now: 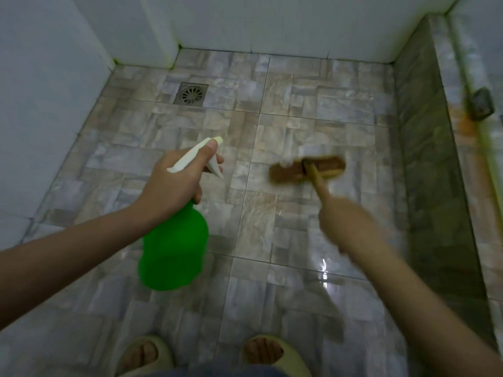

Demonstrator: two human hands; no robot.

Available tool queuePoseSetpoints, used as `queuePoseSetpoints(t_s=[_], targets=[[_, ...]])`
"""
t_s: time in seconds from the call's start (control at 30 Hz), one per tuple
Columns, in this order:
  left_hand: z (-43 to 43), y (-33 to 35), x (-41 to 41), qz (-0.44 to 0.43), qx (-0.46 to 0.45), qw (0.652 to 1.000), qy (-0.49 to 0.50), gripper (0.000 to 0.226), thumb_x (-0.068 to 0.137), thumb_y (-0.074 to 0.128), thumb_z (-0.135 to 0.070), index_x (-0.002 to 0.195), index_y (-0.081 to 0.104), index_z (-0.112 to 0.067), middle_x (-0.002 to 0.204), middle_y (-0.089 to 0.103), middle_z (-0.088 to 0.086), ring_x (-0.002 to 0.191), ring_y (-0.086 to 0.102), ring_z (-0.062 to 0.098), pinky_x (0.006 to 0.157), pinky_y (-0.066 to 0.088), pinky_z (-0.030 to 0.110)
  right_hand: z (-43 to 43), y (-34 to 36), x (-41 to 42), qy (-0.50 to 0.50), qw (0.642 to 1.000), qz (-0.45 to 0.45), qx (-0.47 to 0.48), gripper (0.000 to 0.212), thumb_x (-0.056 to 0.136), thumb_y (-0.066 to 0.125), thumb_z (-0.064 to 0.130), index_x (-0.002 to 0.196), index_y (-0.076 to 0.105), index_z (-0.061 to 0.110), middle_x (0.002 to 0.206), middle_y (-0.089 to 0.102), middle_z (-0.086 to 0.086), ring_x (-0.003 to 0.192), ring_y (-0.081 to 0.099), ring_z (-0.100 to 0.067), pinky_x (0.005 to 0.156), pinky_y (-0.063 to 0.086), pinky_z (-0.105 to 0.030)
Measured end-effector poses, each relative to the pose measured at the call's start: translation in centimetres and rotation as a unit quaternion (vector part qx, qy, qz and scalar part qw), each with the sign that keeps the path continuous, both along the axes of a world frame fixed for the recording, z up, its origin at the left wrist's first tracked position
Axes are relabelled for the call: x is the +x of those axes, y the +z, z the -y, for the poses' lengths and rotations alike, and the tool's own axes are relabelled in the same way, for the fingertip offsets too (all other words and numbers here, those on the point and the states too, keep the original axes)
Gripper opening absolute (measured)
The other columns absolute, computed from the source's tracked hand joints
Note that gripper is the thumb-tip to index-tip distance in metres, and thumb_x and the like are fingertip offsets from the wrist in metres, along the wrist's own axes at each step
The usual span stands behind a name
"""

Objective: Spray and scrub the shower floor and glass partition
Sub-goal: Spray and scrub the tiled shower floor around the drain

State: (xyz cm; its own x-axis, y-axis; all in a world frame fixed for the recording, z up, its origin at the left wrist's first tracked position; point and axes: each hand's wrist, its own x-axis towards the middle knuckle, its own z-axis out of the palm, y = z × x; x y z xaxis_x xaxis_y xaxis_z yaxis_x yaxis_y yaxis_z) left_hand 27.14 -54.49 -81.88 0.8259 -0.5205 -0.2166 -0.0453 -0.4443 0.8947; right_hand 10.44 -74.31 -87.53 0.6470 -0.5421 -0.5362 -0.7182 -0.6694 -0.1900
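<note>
A green spray bottle (174, 251) with a cream trigger head hangs above the tiled shower floor (313, 110), and my left hand (174, 183) grips its neck with the nozzle pointing away. My right hand (343, 221), blurred by motion, is closed on the wooden handle of a scrub brush (307, 170). The brown brush head rests on the wet floor tiles, right of centre, with a bit of foam at its top edge. The glass partition (462, 131) runs along the right side, stained with orange and green streaks.
A square metal drain (192, 94) sits in the far left part of the floor. White tiled walls close the back and left. A low tiled kerb (424, 159) lines the right. A metal bracket (480, 104) sits on the partition. My feet in pale slippers (261, 352) stand at the bottom.
</note>
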Motion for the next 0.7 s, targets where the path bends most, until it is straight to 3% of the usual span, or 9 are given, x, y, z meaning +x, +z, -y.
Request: queuePoseSetpoints(t_s=[0.1,0.17,0.3,0.37,0.47,0.6,0.7], targets=[[-1.8,1.2,1.5,-0.015,-0.002,1.000,0.011,0.032,0.075,0.054,-0.075,0.074,0.074,-0.051,0.092,0.079,-0.004,0.055,0.060,0.037,0.055,0.045,0.034,-3.5,0.0,0.1,0.047,0.999,-0.002,0.000,0.088,0.094,0.038,0.005,0.146,-0.019,0.048,0.066,0.049,-0.003,0.050,0.048,-0.015,0.042,0.031,-0.027],[-2.9,2.0,2.5,-0.021,-0.003,1.000,0.016,0.037,0.074,0.055,-0.075,0.078,0.075,-0.044,0.095,0.079,-0.002,0.054,0.060,0.038,0.053,0.044,0.030,-2.5,-1.1,5.1,0.077,0.996,0.033,-0.019,0.092,0.092,0.037,0.001,0.144,-0.022,0.050,0.069,0.052,-0.008,0.049,0.048,-0.017,0.040,0.032,-0.028],[-5.1,2.7,3.8,-0.026,-0.007,0.999,0.023,0.047,0.072,0.055,-0.075,0.088,0.074,-0.035,0.098,0.078,-0.003,0.037,0.048,0.018,0.053,0.043,0.028,-0.1,-1.2,13.3,0.105,0.994,0.036,-0.012,0.090,0.093,0.034,-0.001,0.145,-0.016,0.052,0.084,0.052,-0.016,0.052,0.055,-0.023,0.037,0.039,-0.028],[-6.3,2.5,4.3,-0.029,-0.016,0.999,0.029,0.048,0.070,0.054,-0.076,0.085,0.075,-0.036,0.096,0.079,-0.004,0.039,0.051,0.024,0.050,0.042,0.026,-2.1,-0.5,11.5,0.093,0.995,0.026,-0.007,0.088,0.094,0.034,-0.001,0.146,-0.014,0.050,0.074,0.049,-0.009,0.050,0.052,-0.019,0.038,0.040,-0.028],[-7.9,1.4,4.5,-0.020,-0.022,0.999,0.045,0.033,0.083,0.056,-0.066,0.081,0.077,-0.041,0.093,0.079,-0.002,0.054,0.057,0.044,0.046,0.043,0.027,-7.2,-0.2,5.5,0.115,0.993,-0.009,-0.009,0.083,0.096,0.036,0.008,0.146,-0.017,0.049,0.066,0.041,0.001,0.050,0.043,-0.012,0.045,0.034,-0.026],[-9.1,-1.0,4.4,-0.001,-0.023,0.997,0.074,0.026,0.097,0.056,-0.053,0.084,0.076,-0.043,0.091,0.078,-0.002,0.045,0.054,0.025,0.051,0.045,0.031,-6.7,-2.2,10.1,0.177,0.982,0.030,-0.064,0.085,0.097,0.035,0.009,0.143,-0.021,0.052,0.065,0.045,-0.002,0.049,0.043,-0.014,0.043,0.030,-0.027],[-9.7,-1.7,4.4,0.006,-0.025,0.995,0.101,0.028,0.097,0.049,-0.054,0.080,0.071,-0.051,0.093,0.077,0.003,0.041,0.053,0.016,0.050,0.045,0.026,-4.6,-3.4,17.1,0.175,0.981,0.071,-0.052,0.086,0.098,0.034,0.005,0.141,-0.019,0.058,0.076,0.056,-0.012,0.049,0.052,-0.021,0.040,0.039,-0.028]])
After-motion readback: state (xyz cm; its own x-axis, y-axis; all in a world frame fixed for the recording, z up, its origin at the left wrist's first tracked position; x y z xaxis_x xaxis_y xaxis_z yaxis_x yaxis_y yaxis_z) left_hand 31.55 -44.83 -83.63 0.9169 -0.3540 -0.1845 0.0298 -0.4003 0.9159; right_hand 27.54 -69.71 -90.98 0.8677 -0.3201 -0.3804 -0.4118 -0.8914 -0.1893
